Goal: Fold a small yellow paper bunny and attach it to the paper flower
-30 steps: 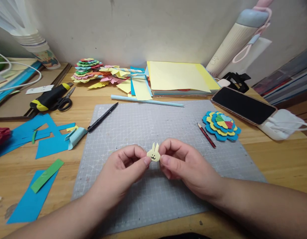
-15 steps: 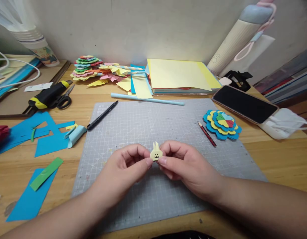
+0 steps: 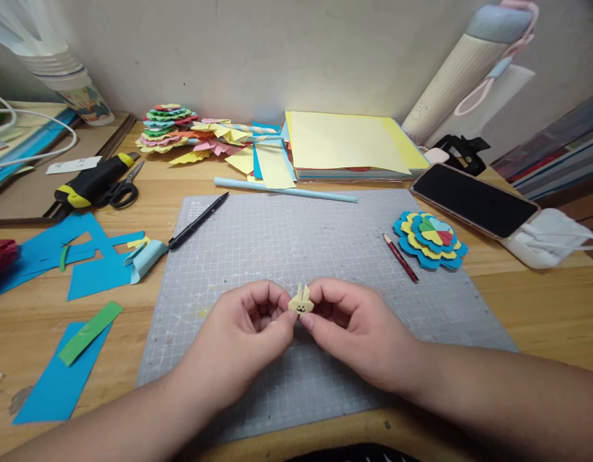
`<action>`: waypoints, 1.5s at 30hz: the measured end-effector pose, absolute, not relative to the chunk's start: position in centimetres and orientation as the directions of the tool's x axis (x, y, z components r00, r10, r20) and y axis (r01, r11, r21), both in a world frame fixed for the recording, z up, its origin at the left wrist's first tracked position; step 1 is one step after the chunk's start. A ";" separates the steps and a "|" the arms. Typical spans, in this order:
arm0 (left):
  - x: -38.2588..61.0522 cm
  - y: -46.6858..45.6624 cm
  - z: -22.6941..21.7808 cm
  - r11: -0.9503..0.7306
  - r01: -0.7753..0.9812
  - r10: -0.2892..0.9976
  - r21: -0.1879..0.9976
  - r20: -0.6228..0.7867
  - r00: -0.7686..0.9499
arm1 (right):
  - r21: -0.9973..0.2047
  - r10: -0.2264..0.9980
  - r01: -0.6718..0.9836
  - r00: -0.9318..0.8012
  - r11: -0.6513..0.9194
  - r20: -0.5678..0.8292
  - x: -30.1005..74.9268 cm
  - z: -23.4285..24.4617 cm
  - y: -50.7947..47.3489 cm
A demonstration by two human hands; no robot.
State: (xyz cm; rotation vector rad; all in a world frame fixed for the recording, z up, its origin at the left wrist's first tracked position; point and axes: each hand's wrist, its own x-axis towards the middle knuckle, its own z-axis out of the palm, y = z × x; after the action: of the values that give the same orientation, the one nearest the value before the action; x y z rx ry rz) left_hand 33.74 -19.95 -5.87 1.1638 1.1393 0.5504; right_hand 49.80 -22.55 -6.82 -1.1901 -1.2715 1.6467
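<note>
A small pale yellow paper rabbit head [image 3: 301, 305], with two upright ears and a drawn black face, is held over the grey cutting mat [image 3: 277, 244]. My left hand [image 3: 251, 327] pinches its left side between thumb and fingers. On its other side, the thumb and fingertips of my right hand [image 3: 354, 327] are closed on it too. Both thumbs are at its lower edge, and part of its back is hidden. To the right lie a short red pencil [image 3: 401, 258] and a layered paper flower [image 3: 431, 239]. A black pen [image 3: 199, 222] rests at the mat's upper left.
Blue paper pieces [image 3: 60, 378], a green strip [image 3: 90, 333], scissors [image 3: 126, 190] and a black-and-yellow tool [image 3: 97, 181] lie left. Behind the mat are a rolled blue paper stick [image 3: 287, 190], a paper stack [image 3: 349, 144] and pleated paper flowers [image 3: 169, 128]. A phone [image 3: 474, 199] sits right.
The rabbit head has dropped slightly and tipped, so its face looks shorter and its ears stand more apart. Both hands keep their pinch, with the thumbs shifted a little.
</note>
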 end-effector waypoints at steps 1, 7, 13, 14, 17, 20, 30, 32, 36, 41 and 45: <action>33.7 -20.0 -5.9 0.348 0.209 0.834 0.914 -0.404 0.377 | -0.968 0.922 -0.016 -0.311 -0.249 -0.232 49.8 -6.8 -22.6; 33.7 -20.3 -6.3 0.337 0.211 0.820 0.918 -0.396 0.413 | -0.954 0.912 -0.044 -0.308 -0.296 -0.269 49.7 -6.7 -22.6; 33.8 -20.7 -6.5 0.301 0.208 0.793 0.931 -0.365 0.488 | -0.936 0.884 -0.012 -0.335 -0.351 -0.327 49.9 -6.6 -22.5; 33.8 -20.7 -6.4 0.281 0.213 0.796 0.936 -0.352 0.493 | -0.933 0.878 -0.007 -0.341 -0.360 -0.337 50.0 -6.6 -22.5; 33.6 -20.8 -6.2 0.233 0.212 0.809 0.949 -0.311 0.499 | -0.926 0.868 0.011 -0.346 -0.376 -0.357 49.9 -6.8 -22.7; 33.5 -20.6 -6.0 0.222 0.191 0.810 0.956 -0.290 0.510 | -0.929 0.865 0.030 -0.356 -0.369 -0.355 49.8 -6.9 -22.9; 33.0 -19.9 -7.4 0.414 -0.064 0.826 0.908 -0.345 0.445 | -0.939 0.897 -0.113 -0.350 -0.325 -0.269 50.2 -6.6 -22.4; 32.8 -19.9 -7.6 0.426 -0.100 0.827 0.899 -0.342 0.447 | -0.932 0.894 -0.133 -0.355 -0.338 -0.273 50.2 -6.8 -22.4; 32.7 -19.9 -7.4 0.419 -0.120 0.836 0.900 -0.331 0.437 | -0.942 0.907 -0.152 -0.352 -0.299 -0.231 50.1 -7.0 -22.5; 32.7 -19.9 -7.2 0.415 -0.104 0.834 0.904 -0.332 0.441 | -0.965 0.926 -0.142 -0.343 -0.219 -0.160 49.9 -6.8 -22.6; 32.9 -20.0 -7.1 0.391 -0.100 0.841 0.915 -0.311 0.442 | -0.977 0.929 -0.121 -0.347 -0.177 -0.126 49.8 -6.8 -22.6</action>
State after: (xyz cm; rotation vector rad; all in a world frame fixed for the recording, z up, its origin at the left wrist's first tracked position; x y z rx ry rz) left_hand 32.91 -20.00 -7.07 0.9836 0.9190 0.7190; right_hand 49.84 -22.63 -6.76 -1.0229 -1.2602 1.6463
